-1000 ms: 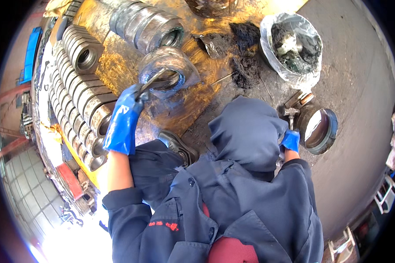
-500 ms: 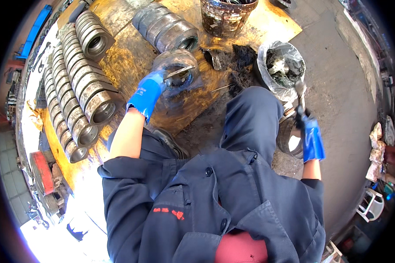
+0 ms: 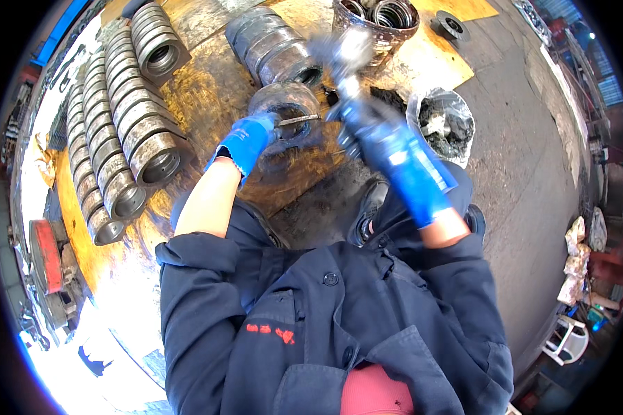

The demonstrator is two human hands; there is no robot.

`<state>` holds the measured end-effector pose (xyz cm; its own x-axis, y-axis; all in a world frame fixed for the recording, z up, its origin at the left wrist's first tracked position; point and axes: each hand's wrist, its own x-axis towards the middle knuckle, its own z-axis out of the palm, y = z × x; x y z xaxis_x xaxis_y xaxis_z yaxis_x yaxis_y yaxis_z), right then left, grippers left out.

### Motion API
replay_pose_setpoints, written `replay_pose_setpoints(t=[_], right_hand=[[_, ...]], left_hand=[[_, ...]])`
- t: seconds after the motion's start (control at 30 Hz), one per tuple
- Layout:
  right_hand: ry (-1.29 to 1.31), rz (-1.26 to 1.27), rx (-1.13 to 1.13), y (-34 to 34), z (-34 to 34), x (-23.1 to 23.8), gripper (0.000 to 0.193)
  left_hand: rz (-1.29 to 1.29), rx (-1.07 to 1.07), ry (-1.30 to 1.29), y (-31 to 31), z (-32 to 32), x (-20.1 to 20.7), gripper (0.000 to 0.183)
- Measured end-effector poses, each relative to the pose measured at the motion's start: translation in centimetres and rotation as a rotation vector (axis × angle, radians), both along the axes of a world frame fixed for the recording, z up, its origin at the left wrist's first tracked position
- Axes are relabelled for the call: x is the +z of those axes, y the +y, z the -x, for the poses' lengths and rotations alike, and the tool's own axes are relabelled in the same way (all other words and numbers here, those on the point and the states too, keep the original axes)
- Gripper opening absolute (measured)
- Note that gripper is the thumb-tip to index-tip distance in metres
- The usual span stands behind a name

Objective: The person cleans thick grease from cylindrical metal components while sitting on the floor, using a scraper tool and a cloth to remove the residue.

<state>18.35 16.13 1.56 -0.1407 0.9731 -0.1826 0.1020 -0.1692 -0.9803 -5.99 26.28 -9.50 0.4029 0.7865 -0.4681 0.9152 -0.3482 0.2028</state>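
My left hand, in a blue glove, is closed round a thin metal rod. The rod lies across the mouth of a greasy metal ring on the stained board. My right hand, gloved in blue and smeared by motion, grips a hammer. Its shiny head is up and to the right of the ring, apart from the rod. Just beyond the ring, a row of joined dark metal rings lies on its side.
Rows of stacked metal rings lie at left. A grimy bucket of rings stands at the far side. A plastic-lined tub of black grease sits right of my right hand. A flanged disc lies beyond it.
My right hand has swung up and left with the hammer, from beside the tub toward the ring. My left hand stays at the ring with the rod. My right knee has shifted outward.
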Motion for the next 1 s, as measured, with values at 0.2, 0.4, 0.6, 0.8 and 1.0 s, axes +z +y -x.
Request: replay_pose_setpoints(t=[0.2, 0.4, 0.6, 0.8, 1.0], right_hand=[[0.048, 0.349, 0.055, -2.2, 3.8, -10.0, 0.055], [0.033, 0.013, 0.117, -2.8, 5.2, -5.8, 0.053], [-0.094, 0.284, 0.107, -0.7, 3.1, -15.0, 0.059], [-0.013, -0.016, 0.115, -2.5, 5.5, -3.3, 0.049], [-0.054, 0.356, 0.07, -1.6, 3.6, -14.3, 0.043]], left_hand=[[-0.072, 0.02, -0.16, -0.1, 0.7, -1.4, 0.039], [-0.15, 0.058, -0.278, 0.4, 0.6, -3.1, 0.039], [-0.065, -0.055, 0.012, 0.4, -0.1, -2.6, 0.031], [-0.192, 0.004, -0.238, -1.3, 2.0, -2.2, 0.024], [-0.181, -0.102, -0.016, -0.5, 1.3, -5.0, 0.023]])
